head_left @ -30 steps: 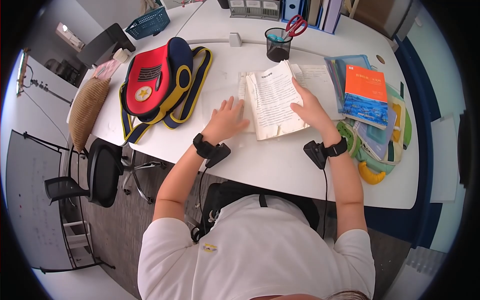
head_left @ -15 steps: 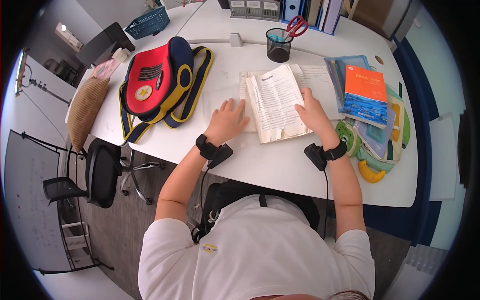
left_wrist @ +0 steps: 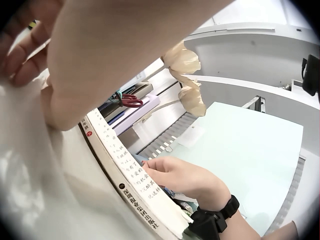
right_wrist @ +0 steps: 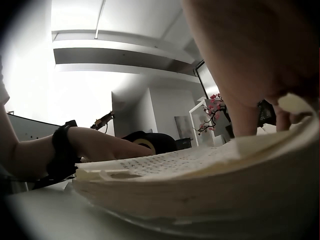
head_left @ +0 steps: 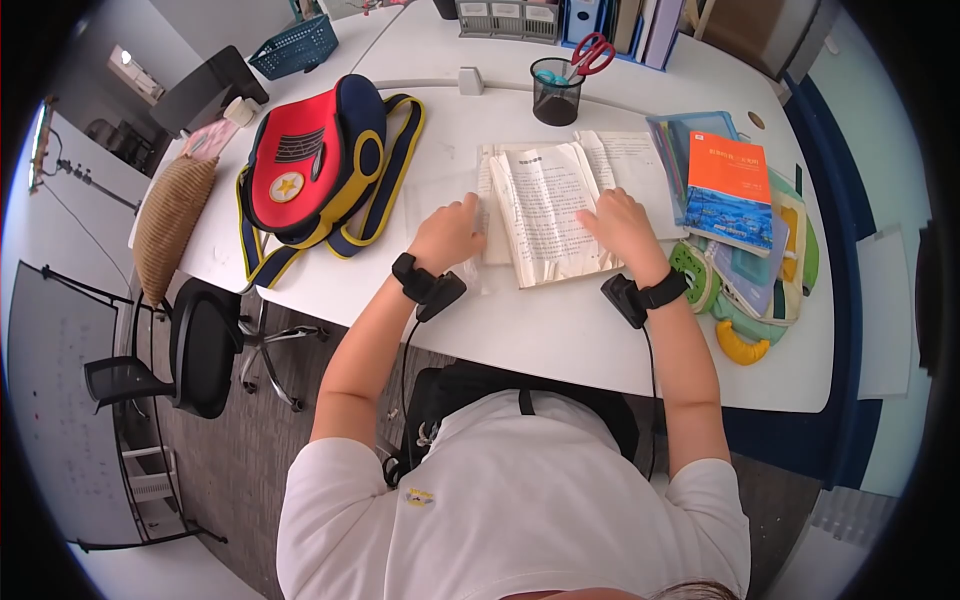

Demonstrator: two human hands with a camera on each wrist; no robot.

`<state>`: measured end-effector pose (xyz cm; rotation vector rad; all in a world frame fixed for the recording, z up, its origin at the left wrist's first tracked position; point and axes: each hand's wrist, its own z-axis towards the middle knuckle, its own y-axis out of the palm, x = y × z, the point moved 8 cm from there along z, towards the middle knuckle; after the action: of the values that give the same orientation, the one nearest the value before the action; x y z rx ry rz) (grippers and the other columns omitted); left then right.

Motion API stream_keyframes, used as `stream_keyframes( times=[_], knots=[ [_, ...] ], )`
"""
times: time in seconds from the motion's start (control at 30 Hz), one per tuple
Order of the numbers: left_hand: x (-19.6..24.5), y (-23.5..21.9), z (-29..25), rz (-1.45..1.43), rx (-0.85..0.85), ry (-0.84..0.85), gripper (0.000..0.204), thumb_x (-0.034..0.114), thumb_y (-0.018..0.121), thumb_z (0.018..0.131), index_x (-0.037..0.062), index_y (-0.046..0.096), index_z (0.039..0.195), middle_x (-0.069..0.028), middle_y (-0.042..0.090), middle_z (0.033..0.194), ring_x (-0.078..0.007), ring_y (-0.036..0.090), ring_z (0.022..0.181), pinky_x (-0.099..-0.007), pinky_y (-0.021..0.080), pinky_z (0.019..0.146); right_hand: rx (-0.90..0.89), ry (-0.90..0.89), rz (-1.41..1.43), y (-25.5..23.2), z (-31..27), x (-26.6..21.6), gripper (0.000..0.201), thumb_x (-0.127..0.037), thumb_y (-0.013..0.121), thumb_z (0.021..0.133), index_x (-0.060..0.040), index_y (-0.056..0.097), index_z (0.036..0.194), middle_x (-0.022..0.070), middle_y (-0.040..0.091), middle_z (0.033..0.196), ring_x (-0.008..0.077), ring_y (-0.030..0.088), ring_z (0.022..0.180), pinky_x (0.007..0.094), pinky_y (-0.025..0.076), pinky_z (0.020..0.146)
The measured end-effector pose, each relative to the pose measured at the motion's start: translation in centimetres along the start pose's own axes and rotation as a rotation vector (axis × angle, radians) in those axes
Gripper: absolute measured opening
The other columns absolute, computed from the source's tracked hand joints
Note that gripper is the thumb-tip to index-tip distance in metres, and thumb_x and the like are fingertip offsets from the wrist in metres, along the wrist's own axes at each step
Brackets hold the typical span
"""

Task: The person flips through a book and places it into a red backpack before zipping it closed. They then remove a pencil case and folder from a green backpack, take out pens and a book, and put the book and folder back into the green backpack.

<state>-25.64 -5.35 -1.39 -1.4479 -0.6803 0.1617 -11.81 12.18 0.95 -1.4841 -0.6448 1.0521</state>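
Observation:
A worn, thick book [head_left: 548,215] with a printed page uppermost lies on other printed pages [head_left: 630,158]. Its printed spine [left_wrist: 125,192] shows in the left wrist view. My right hand [head_left: 625,235] grips the book's right side, with the thumb on the page and the fingers curled at the edge. Left of the book, my left hand [head_left: 447,235] has its fingers bent and pinches a clear plastic sheet [left_wrist: 25,145], which rises beneath it in the left wrist view. Part of that sheet shows below the hand in the head view.
On the left stands a red and navy school bag [head_left: 300,165]. A mesh pen cup [head_left: 556,100] with red scissors is at the back. To the right, an orange and blue book [head_left: 728,190] lies on folders and a green bag [head_left: 785,320].
My left hand has gone from flat, spread fingers to bent fingers, and the plastic sheet has lifted. My right hand has slid down the book's right side; the book's uppermost page has settled flatter.

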Motion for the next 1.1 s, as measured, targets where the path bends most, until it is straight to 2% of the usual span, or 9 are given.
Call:
stream_keyframes(
  times=[0.13,0.23,0.3,0.43,0.53,0.63,0.67,0.77,1.1],
  knots=[
    [0.9,-0.7,-0.1,0.007,-0.013,-0.044,0.036,0.009,0.051,0.075,0.0001,0.045,0.109,-0.0223,0.06,0.079,-0.0379,0.059,0.077,-0.0449,0.048,0.066,-0.042,-0.04,0.042,1.0,0.6,0.2,0.025,-0.018,0.055,0.085,0.0062,0.06,0.083,0.0235,0.058,0.093,0.0367,0.058,0.088,0.043,0.047,0.074],
    [1.1,-1.7,-0.4,-0.014,0.063,-0.002,0.028,0.009,0.051,0.075,0.0007,0.049,0.101,-0.0205,0.061,0.077,-0.0374,0.06,0.074,-0.0451,0.048,0.064,0.156,-0.102,0.09,-0.6,1.1,-0.4,0.022,-0.016,0.055,0.084,0.0054,0.059,0.079,0.0228,0.058,0.092,0.0353,0.058,0.087,0.0419,0.047,0.073],
    [0.8,-2.3,-0.6,-0.03,0.188,0.068,0.022,0.011,0.052,0.075,0.0011,0.052,0.094,-0.0192,0.061,0.074,-0.037,0.06,0.071,-0.0449,0.048,0.064,0.123,-0.131,0.428,-1.7,1.6,-0.9,0.019,-0.014,0.054,0.082,0.0045,0.058,0.083,0.0192,0.059,0.091,0.0332,0.058,0.086,0.0396,0.047,0.075],
    [0.3,-2.2,-0.6,0.052,0.023,-0.023,0.018,0.016,0.055,0.074,0.0018,0.056,0.085,-0.0185,0.061,0.074,-0.0357,0.061,0.072,-0.0436,0.048,0.064,-0.063,-0.199,1.17,-1.3,2.1,-3.9,0.021,-0.012,0.055,0.08,-0.0001,0.055,0.098,0.0137,0.058,0.103,0.0305,0.056,0.096,0.0325,0.043,0.087],
    [0.9,-3.0,-0.9,0.069,0.015,-0.063,0.022,0.021,0.057,0.074,0.0013,0.056,0.083,-0.0182,0.061,0.074,-0.0352,0.061,0.072,-0.0432,0.048,0.064,-0.076,-0.556,0.992,-2.5,0.4,-9.1,0.04,-0.018,0.053,0.085,-0.0067,0.048,0.123,0.0124,0.048,0.127,0.0277,0.039,0.125,0.0394,0.028,0.105],
    [1.0,-3.5,-1.2,0.062,0.022,-0.064,0.026,0.024,0.058,0.074,0.0007,0.055,0.084,-0.0171,0.062,0.072,-0.035,0.061,0.071,-0.0432,0.048,0.064,-0.174,-0.57,0.539,0.2,-0.4,-11.8,0.047,-0.028,0.053,0.087,-0.0108,0.046,0.13,0.012,0.033,0.143,0.0293,0.019,0.137,0.052,0.009,0.109],
    [0.9,-3.6,-1.4,0.045,0.033,-0.05,0.027,0.025,0.058,0.074,0.0007,0.054,0.084,-0.0166,0.061,0.071,-0.0348,0.061,0.071,-0.043,0.048,0.064,-0.224,-0.552,0.369,0.9,-0.7,-12.2,0.051,-0.039,0.048,0.089,-0.0118,0.045,0.132,0.0113,0.03,0.145,0.0308,0.014,0.138,0.0616,0.002,0.105],
    [0.7,-4.1,-1.8,0.0,0.031,-0.06,0.028,0.025,0.059,0.074,0.0013,0.053,0.088,-0.0154,0.061,0.07,-0.0341,0.061,0.072,-0.0422,0.048,0.064,-0.19,-0.531,0.204,3.5,-0.1,-11.6,0.054,-0.049,0.042,0.09,-0.0114,0.049,0.128,0.0123,0.034,0.142,0.0322,0.016,0.137,0.0646,0.004,0.104],
    [-0.2,-3.1,-1.6,-0.174,0.022,0.004,0.023,0.014,0.052,0.079,0.0024,0.05,0.099,-0.0168,0.061,0.068,-0.0346,0.06,0.072,-0.0435,0.045,0.064,-0.119,-0.679,0.019,5.3,-0.7,-12.5,0.05,-0.034,0.039,0.09,-0.0052,0.042,0.131,0.009,0.041,0.138,0.0224,0.028,0.133,0.0672,0.006,0.103]
  ],
)
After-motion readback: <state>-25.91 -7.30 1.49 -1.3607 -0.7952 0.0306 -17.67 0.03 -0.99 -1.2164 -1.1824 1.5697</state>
